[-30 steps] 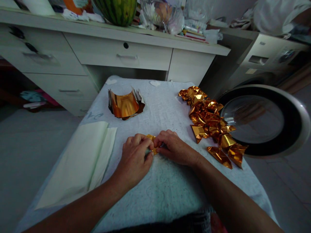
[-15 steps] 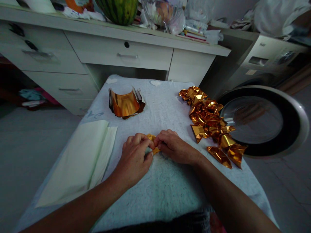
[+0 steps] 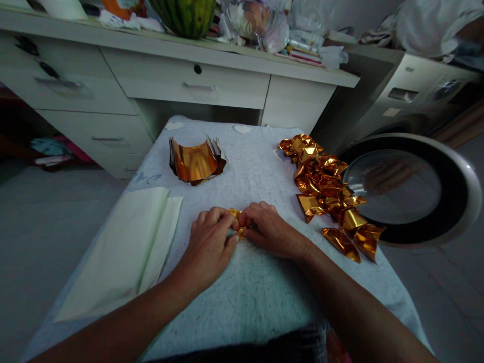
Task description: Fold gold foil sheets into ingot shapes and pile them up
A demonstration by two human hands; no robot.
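Between my two hands, low on the cloth, lies a small piece of gold foil paper (image 3: 235,213), mostly covered by fingers. My left hand (image 3: 214,242) grips its left side, thumb and fingers curled together. From the right, my right hand (image 3: 270,229) pinches the same piece, its fingertips close to the left ones. Beyond the hands stands a curved stack of gold foil sheets (image 3: 192,162). To the right is a long heap of folded gold foil pieces (image 3: 321,174). Pale folded paper sheets (image 3: 117,247) lie left of my left hand.
A light patterned cloth (image 3: 257,161) covers the work surface. Behind it stands a white desk (image 3: 227,83) with drawers, bearing a watermelon (image 3: 183,17) and a glass bowl (image 3: 251,20). At right, a washing machine's round door (image 3: 408,186) hangs open beside the surface.
My right hand's fingers have shifted slightly around the foil piece, and less of it shows. My left hand stays nearly where it was.
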